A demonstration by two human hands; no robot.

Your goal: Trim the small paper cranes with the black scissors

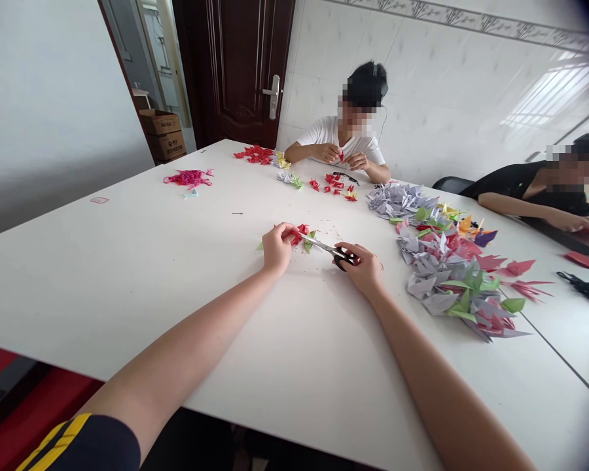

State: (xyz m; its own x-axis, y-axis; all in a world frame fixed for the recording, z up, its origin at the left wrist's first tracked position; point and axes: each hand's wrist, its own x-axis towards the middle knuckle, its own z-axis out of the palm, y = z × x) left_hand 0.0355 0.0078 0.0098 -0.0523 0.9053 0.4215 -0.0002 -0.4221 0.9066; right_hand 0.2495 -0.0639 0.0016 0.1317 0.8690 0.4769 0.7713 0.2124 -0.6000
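Observation:
My right hand (366, 267) is closed on black-handled scissors (330, 248), whose metal blades point left toward my other hand. Between the fingers of my left hand (277, 247) is a small red folded paper piece (299, 234), at the blade tips. Whether the blades touch the paper I cannot tell. Green folded paper (310, 242) shows beside the red one, and another green tip pokes out left of my left hand. Tiny red scraps (331, 230) lie scattered on the white table (177, 261) just beyond the scissors.
A large heap of folded paper cranes (439, 288) lies to my right. Red paper pieces (255, 154) and a pink bundle (189, 178) are farther back. Across the table a person in white (341, 140) folds red paper; another in black (530, 180) sits at the right.

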